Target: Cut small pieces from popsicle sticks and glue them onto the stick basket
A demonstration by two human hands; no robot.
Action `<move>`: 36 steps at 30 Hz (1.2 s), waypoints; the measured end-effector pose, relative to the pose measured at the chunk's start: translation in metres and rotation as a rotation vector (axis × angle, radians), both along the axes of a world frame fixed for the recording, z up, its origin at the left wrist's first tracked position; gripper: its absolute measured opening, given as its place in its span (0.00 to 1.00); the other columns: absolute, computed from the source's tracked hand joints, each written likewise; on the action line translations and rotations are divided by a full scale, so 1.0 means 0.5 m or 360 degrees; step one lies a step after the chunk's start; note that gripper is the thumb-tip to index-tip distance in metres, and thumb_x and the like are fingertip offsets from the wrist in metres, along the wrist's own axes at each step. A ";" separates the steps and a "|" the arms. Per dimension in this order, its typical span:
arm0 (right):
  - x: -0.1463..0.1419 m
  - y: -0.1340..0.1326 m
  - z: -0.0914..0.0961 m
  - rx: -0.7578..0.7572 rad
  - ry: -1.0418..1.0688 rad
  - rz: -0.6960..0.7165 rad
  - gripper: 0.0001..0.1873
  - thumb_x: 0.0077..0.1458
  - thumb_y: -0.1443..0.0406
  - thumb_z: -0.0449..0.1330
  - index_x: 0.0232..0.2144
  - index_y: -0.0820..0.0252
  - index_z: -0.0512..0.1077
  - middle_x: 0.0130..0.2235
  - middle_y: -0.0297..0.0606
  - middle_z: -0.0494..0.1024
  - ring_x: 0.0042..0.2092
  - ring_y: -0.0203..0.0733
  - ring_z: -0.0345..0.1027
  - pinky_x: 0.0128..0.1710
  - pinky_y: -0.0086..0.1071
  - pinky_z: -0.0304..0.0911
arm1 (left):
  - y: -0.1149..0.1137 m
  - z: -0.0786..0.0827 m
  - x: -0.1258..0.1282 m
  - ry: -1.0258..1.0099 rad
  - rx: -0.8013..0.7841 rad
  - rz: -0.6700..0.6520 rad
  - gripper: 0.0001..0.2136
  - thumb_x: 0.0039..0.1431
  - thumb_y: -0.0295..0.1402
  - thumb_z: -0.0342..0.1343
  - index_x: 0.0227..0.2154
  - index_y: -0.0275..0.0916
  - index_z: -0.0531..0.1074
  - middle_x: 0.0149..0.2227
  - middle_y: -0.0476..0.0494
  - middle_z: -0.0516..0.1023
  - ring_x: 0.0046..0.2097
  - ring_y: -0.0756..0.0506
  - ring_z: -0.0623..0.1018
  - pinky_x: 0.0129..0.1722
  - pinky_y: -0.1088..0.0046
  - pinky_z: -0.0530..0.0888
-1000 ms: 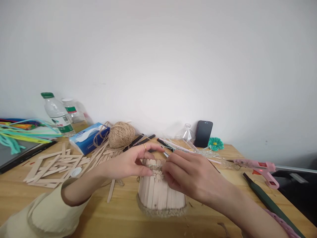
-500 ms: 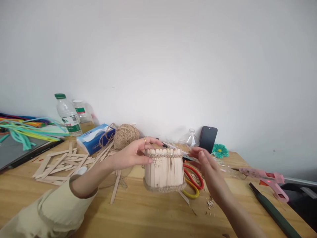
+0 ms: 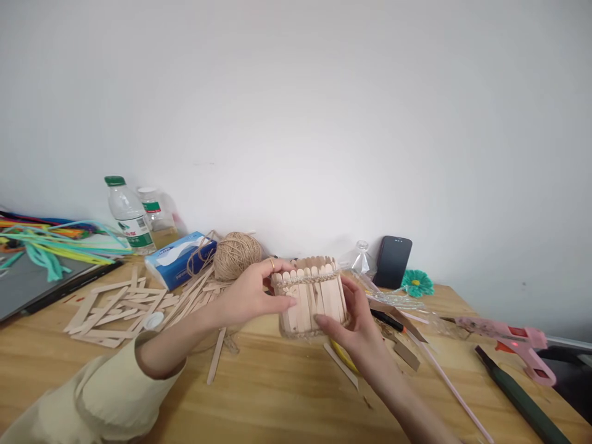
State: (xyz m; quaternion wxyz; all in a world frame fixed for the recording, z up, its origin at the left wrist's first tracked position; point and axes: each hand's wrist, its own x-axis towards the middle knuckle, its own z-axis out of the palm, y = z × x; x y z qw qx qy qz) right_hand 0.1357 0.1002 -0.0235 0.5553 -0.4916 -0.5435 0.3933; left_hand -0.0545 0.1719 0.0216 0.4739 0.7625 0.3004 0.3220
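Above the table, a small basket made of craft sticks is held tilted, with rope trim along its top and bottom. My left hand grips its left side, thumb on the front and fingers behind. My right hand is closed on the right side, its thumb lying on the front wall. Below the basket, a yellow scissor handle shows in part; the rest of the scissors is hidden. A ball of twine sits just behind my left hand.
Loose craft sticks lie at left near a tissue pack and a plastic bottle. A phone leans on the wall beside a teal flower. At right are a pink glue gun and a dark green tool.
My right hand has moved left and taken hold of the basket's right side. The basket has tipped so its inner rim shows. A pink stick and brown strips now show at right.
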 end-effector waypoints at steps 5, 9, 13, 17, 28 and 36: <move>-0.003 -0.009 0.001 0.0153 -0.0152 -0.0079 0.31 0.48 0.62 0.63 0.52 0.52 0.53 0.55 0.43 0.62 0.58 0.51 0.55 0.57 0.50 0.52 | -0.011 0.011 0.004 0.0088 0.0206 0.0012 0.04 0.45 0.26 0.57 0.27 0.35 0.71 0.35 0.46 0.69 0.40 0.45 0.71 0.40 0.71 0.68; -0.001 -0.015 0.005 0.0279 -0.0320 -0.0154 0.31 0.49 0.64 0.62 0.53 0.51 0.53 0.55 0.41 0.61 0.58 0.49 0.54 0.58 0.48 0.50 | -0.009 0.013 0.002 0.0118 0.0365 -0.0077 0.02 0.47 0.26 0.56 0.27 0.37 0.71 0.35 0.45 0.71 0.43 0.43 0.70 0.44 0.69 0.66; 0.003 -0.018 0.006 0.0404 -0.0477 -0.0214 0.32 0.48 0.66 0.62 0.53 0.50 0.53 0.54 0.40 0.60 0.57 0.48 0.55 0.58 0.45 0.51 | -0.004 0.009 -0.002 0.0108 0.0511 -0.0171 0.01 0.50 0.27 0.55 0.28 0.37 0.70 0.35 0.45 0.71 0.43 0.43 0.69 0.45 0.68 0.65; 0.007 -0.022 0.008 0.0452 -0.0545 -0.0245 0.34 0.48 0.67 0.62 0.54 0.50 0.52 0.55 0.39 0.60 0.57 0.47 0.55 0.58 0.43 0.52 | 0.000 0.006 -0.005 0.0102 0.0604 -0.0216 0.03 0.52 0.30 0.56 0.26 0.37 0.68 0.30 0.48 0.67 0.38 0.45 0.67 0.40 0.68 0.66; 0.009 -0.034 0.014 0.0662 -0.0822 -0.0325 0.37 0.49 0.68 0.61 0.58 0.52 0.48 0.57 0.43 0.57 0.59 0.50 0.53 0.58 0.43 0.55 | 0.000 0.008 -0.007 0.0137 0.0871 -0.0251 0.05 0.53 0.28 0.55 0.24 0.38 0.65 0.28 0.48 0.66 0.36 0.45 0.67 0.38 0.67 0.66; 0.006 -0.040 0.027 0.1023 -0.1038 -0.0373 0.40 0.49 0.72 0.61 0.59 0.52 0.47 0.59 0.46 0.55 0.61 0.53 0.50 0.56 0.48 0.57 | 0.003 0.013 -0.009 0.0006 0.1056 -0.0382 0.05 0.50 0.23 0.57 0.25 0.38 0.69 0.29 0.46 0.70 0.39 0.44 0.70 0.41 0.66 0.68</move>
